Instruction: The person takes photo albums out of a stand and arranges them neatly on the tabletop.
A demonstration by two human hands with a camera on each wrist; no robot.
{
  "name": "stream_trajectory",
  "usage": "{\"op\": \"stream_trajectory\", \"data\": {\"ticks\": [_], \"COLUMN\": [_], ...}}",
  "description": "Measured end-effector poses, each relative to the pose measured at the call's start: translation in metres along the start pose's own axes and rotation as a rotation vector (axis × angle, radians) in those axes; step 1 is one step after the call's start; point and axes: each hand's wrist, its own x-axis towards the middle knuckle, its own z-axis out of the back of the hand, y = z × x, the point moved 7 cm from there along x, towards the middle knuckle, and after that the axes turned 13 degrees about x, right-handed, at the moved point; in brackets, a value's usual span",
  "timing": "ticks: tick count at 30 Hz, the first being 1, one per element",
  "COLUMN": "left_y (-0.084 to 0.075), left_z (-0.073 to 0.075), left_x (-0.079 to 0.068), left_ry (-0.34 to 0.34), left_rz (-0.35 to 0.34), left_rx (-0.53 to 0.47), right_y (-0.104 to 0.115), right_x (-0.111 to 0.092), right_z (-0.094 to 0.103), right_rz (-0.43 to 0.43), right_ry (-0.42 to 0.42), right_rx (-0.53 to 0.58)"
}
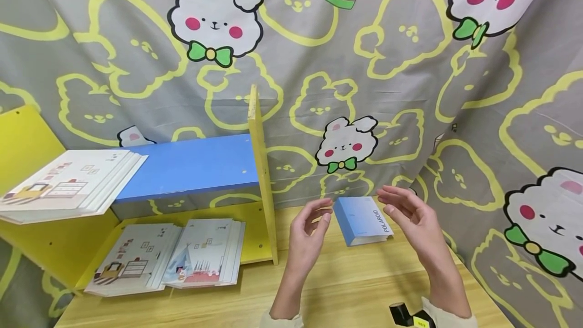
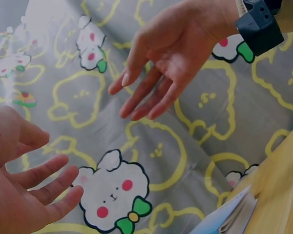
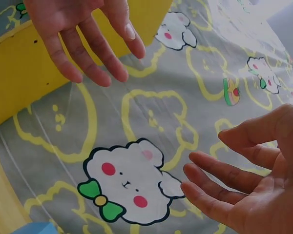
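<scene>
A blue and white album lettered POLAROID (image 1: 362, 219) lies on the wooden table near the curtain. My left hand (image 1: 309, 232) hovers to its left, fingers loosely bent, holding nothing. On the other side of the album my right hand (image 1: 416, 224) is raised with relaxed, bare fingers. Both palms face each other across a gap. In the left wrist view a corner of the album (image 2: 229, 214) shows at the bottom, below the right hand (image 2: 171, 63). The right wrist view catches only a small blue piece of it at the lower edge.
At left stands a yellow and blue shelf (image 1: 196, 166). One illustrated stack of books (image 1: 68, 181) sits on its upper level; two more stacks, a left one (image 1: 136, 257) and a right one (image 1: 205, 252), lie below. A patterned curtain (image 1: 291, 65) hangs behind. A black object (image 1: 401, 314) is near my right wrist.
</scene>
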Motion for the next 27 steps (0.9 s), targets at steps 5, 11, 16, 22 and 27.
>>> {"op": "stream_trajectory", "data": {"ticks": [5,11,16,22,27], "left_y": [-0.005,-0.013,-0.020,-0.023,-0.023], "left_z": [0.005,0.010,0.016,0.023,0.028], "left_x": [-0.001,-0.001,-0.002,-0.008,-0.011], "left_ry": [-0.009,-0.020,-0.019,-0.018,-0.017], "left_rz": [-0.001,-0.029,-0.034,-0.051,-0.043], "left_rx": [0.002,0.003,0.008,0.014,0.010], "right_y": [0.005,0.010,0.013,0.013,0.013], "right_x": [0.000,-0.001,-0.001,-0.001,-0.001], "right_z": [-0.007,-0.012,-0.018,-0.027,-0.033], "right_rz": [0.005,0.015,0.017,0.015,0.028], "right_ry": [0.019,0.027,0.035,0.050,0.059], "right_rx": [0.029,0.016,0.018,-0.006,-0.021]}}
